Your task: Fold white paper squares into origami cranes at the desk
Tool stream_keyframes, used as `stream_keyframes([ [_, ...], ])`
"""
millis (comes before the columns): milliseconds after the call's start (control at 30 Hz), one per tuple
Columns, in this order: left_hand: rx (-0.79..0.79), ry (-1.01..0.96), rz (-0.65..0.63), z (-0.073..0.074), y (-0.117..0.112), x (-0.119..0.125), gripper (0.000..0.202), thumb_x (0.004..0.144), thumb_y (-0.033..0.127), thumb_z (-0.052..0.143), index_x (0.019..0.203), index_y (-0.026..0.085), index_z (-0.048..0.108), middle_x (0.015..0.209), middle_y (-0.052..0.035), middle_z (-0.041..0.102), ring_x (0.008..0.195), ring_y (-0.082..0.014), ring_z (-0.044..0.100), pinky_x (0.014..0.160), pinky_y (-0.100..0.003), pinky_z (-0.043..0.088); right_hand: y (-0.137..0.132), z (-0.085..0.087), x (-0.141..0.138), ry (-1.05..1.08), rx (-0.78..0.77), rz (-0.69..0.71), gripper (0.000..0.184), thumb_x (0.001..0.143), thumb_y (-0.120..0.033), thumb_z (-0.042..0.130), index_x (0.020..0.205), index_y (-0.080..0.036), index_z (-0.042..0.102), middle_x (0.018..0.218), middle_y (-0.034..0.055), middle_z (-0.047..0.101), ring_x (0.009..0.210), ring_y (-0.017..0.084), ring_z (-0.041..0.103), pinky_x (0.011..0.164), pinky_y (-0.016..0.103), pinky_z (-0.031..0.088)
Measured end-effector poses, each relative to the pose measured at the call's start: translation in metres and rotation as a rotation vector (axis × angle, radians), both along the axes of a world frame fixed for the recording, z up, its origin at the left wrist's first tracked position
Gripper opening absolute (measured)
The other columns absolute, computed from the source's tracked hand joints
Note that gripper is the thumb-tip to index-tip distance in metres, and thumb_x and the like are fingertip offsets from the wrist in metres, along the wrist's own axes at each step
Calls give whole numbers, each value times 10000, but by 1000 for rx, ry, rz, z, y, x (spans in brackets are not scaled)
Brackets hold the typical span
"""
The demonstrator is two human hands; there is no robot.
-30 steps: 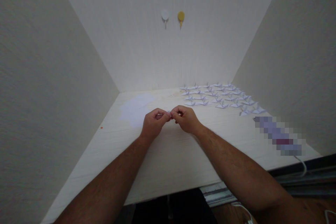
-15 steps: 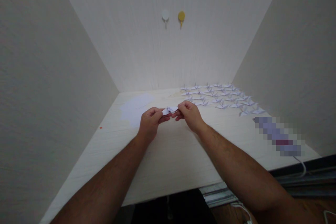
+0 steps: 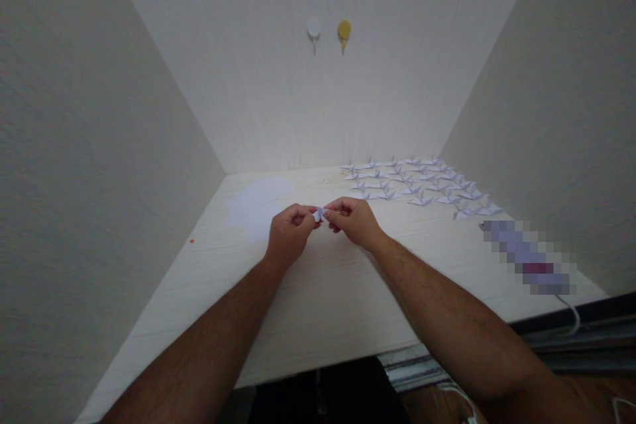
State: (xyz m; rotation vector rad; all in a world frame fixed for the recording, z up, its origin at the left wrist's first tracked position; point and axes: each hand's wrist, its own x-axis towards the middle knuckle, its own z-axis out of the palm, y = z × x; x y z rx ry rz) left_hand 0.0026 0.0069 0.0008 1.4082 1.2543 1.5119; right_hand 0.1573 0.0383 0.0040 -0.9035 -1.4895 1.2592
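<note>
**Small folded paper (image 3: pixel 317 216) pinched between left hand (image 3: pixel 289 232) and right hand (image 3: pixel 354 221)**

The white paper is held above the near middle of a pale tabletop (image 3: pixel 322 318), between the two sets of fingertips. Its left part is clamped by the thumb and fingers of the left hand; its right part is gripped likewise by the right hand. The exact folds are too small to be made out.

Beyond the right hand, white origami cranes (image 3: pixel 421 201) are set out in rows toward the back right corner. Beyond the left hand, flat white paper sheets (image 3: pixel 256 202) are spread. At the right edge, a pixelated object (image 3: pixel 521 255) is laid beside a white cable (image 3: pixel 574 315). On the back wall (image 3: pixel 318 106), a white hook (image 3: pixel 313 28) and a yellow hook (image 3: pixel 344 30) are mounted side by side.
</note>
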Motion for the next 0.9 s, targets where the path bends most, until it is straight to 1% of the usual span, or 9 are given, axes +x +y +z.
stream_keyframes([
  [100, 12, 24, -4, -2, 1, -1, 86, 701, 229, 656, 719, 153, 620, 847, -60, 725, 690, -156, 678, 643, -275, 553, 0, -4, 0, -64, 41, -3, 228, 709, -355, 699, 767, -136, 669, 549, 3, 623, 482, 100, 561, 468, 216, 453],
  [267, 29, 200, 71, -7, 5, -3, 88, 698, 186, 614, 781, 167, 635, 685, -14, 697, 605, -138, 649, 580, -238, 501, -1, -10, -2, -198, 185, -70, 148, 757, -298, 662, 765, -154, 695, 578, 3, 638, 517, 91, 559, 489, 196, 411],
  [400, -22, 230, 73, -5, 2, -2, 128, 722, 252, 624, 817, 172, 653, 676, -22, 701, 629, -163, 670, 579, -248, 499, -2, -10, -1, -251, 268, -124, 145, 779, -297, 648, 773, -164, 708, 597, 5, 653, 528, 94, 554, 498, 200, 397],
  [500, -18, 301, 90, -2, -1, 0, 124, 727, 284, 631, 782, 177, 662, 684, -22, 703, 630, -162, 664, 587, -251, 496, -2, -9, 0, -287, 320, -165, 142, 780, -291, 644, 773, -168, 714, 612, 8, 662, 537, 98, 553, 509, 207, 396],
  [567, -20, 310, 108, -2, 0, 0, 115, 739, 281, 613, 754, 178, 661, 670, -17, 691, 625, -160, 655, 593, -259, 500, -2, -8, 0, -301, 328, -179, 138, 775, -288, 643, 768, -168, 712, 605, 8, 659, 538, 101, 554, 512, 211, 399],
  [633, -57, 205, 82, -3, 2, 1, 108, 740, 273, 605, 734, 173, 645, 657, -12, 676, 619, -162, 648, 602, -277, 517, -2, -7, 0, -270, 287, -171, 138, 764, -289, 647, 757, -162, 701, 595, 9, 654, 534, 104, 562, 509, 213, 409],
  [733, -143, -104, -21, 0, 4, 1, 95, 721, 258, 612, 711, 163, 606, 712, -22, 680, 644, -170, 654, 627, -318, 550, -2, -5, -1, -128, 144, -103, 146, 730, -296, 671, 743, -150, 670, 576, 8, 647, 512, 107, 577, 492, 212, 431],
  [800, -194, -273, -84, 3, 4, 2, 96, 709, 248, 619, 705, 158, 587, 772, -39, 694, 672, -175, 660, 637, -332, 559, -1, -4, -1, -26, 42, -38, 166, 699, -303, 696, 736, -147, 653, 551, 1, 639, 484, 104, 575, 482, 214, 443],
  [900, -227, -399, -146, 6, 3, 2, 115, 692, 237, 654, 706, 147, 584, 747, -44, 691, 666, -159, 654, 653, -313, 554, 2, -3, 1, 101, -69, 48, 215, 655, -321, 736, 734, -143, 645, 541, 0, 642, 470, 102, 575, 493, 223, 470],
])
